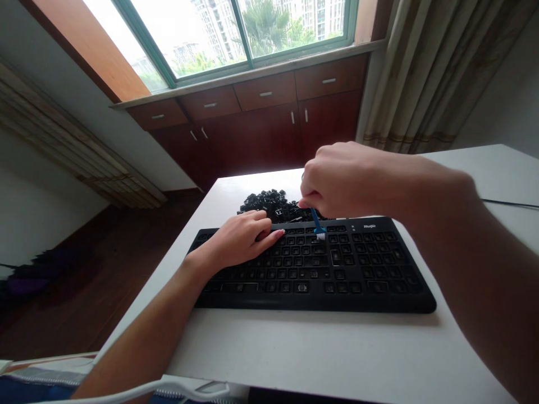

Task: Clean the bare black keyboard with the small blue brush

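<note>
A black keyboard (370, 264) with its keycaps removed lies on a white table (320, 353). My left hand (242, 238) rests flat on the keyboard's upper left part, fingers stretched out and pressing down. My right hand (345, 179) is closed in a pinch on a small blue brush (317, 224), whose white bristle tip touches the keyboard's top rows near the middle. A heap of loose black keycaps (269, 203) lies on the table just behind the keyboard, partly hidden by my right hand.
A thin black cable (509, 203) runs across the table at the right. Dark wooden cabinets (269, 120) stand under the window beyond the table. Curtains (425, 78) hang at the right. A white cord (177, 387) crosses near my lap.
</note>
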Tool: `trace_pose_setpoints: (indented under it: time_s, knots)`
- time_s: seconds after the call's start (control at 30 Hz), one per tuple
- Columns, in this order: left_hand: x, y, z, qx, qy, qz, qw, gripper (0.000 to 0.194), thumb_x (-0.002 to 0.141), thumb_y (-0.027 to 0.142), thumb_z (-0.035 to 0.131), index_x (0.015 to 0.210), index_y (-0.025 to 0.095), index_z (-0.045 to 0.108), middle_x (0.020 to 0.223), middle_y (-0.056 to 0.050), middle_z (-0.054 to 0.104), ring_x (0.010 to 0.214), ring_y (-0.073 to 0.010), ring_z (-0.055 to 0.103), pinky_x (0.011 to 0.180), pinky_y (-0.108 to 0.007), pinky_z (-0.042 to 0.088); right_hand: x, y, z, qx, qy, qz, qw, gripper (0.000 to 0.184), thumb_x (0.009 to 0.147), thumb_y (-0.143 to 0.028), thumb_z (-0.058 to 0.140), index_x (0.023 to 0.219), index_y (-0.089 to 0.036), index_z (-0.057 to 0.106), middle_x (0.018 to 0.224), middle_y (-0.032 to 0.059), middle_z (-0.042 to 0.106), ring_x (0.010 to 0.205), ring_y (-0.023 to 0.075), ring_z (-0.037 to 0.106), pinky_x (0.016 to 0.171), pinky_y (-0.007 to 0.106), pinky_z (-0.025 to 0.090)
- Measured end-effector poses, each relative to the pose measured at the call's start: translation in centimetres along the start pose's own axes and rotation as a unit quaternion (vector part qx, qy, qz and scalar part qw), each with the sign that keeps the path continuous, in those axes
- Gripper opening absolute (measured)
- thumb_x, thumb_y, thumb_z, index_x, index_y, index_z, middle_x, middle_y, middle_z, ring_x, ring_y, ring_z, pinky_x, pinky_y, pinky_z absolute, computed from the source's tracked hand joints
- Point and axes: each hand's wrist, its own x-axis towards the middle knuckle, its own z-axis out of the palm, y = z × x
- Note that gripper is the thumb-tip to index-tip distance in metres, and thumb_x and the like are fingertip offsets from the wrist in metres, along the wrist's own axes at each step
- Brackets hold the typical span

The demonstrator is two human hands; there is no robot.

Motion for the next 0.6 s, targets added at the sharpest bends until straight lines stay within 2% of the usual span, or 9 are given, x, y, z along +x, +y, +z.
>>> trace_pose_setpoints:
  time_s: [0.17, 0.23, 0.47, 0.6]
  knots:
    - [0.1, 0.1, 0.0, 0.004, -0.004, 0.002, 1.000, 0.044, 0.103, 0.049, 0.042, 0.073, 0.019, 0.054, 0.079, -0.003, 0.057, 0.071, -0.0161, 0.053, 0.064, -0.030, 0.038, -0.2, -2.2, -0.4, -0.011, 0.023, -0.082, 0.996, 0.021, 0.089, -0.024, 0.058, 0.082, -0.013, 0.075, 0.061, 0.0071, 0.060, 0.060, 0.0142, 0.049, 0.059, 0.030, 0.031]
    - [0.2, 0.0, 0.0, 0.005, -0.005, 0.003, 1.000, 0.043, 0.102, 0.049, 0.043, 0.075, 0.019, 0.057, 0.080, -0.004, 0.059, 0.072, -0.0172, 0.054, 0.064, -0.030, 0.039, -0.2, -2.6, -0.3, 0.001, 0.016, -0.092, 0.996, 0.020, 0.088, -0.021, 0.057, 0.083, -0.013, 0.075, 0.062, 0.0074, 0.061, 0.060, 0.0147, 0.050, 0.059, 0.030, 0.031]
    - [0.2, 0.2, -0.1, 0.000, -0.007, -0.001, 1.000, 0.046, 0.104, 0.050, 0.041, 0.071, 0.019, 0.051, 0.079, -0.003, 0.057, 0.070, -0.0151, 0.052, 0.066, -0.030, 0.041, 0.1, -1.4, 0.8, 0.053, -0.002, -0.022, 0.998, 0.023, 0.090, -0.031, 0.059, 0.088, -0.014, 0.076, 0.058, 0.0053, 0.060, 0.051, 0.0115, 0.045, 0.053, 0.028, 0.029]
    - [0.1, 0.2, -0.1, -0.003, -0.006, -0.002, 1.000, 0.048, 0.103, 0.050, 0.041, 0.070, 0.018, 0.051, 0.079, -0.004, 0.057, 0.071, -0.0153, 0.053, 0.067, -0.030, 0.043, 0.2, -1.3, 0.9, 0.074, -0.012, -0.025, 0.997, 0.026, 0.091, -0.032, 0.057, 0.088, -0.015, 0.077, 0.058, 0.0044, 0.060, 0.050, 0.0105, 0.043, 0.052, 0.027, 0.028]
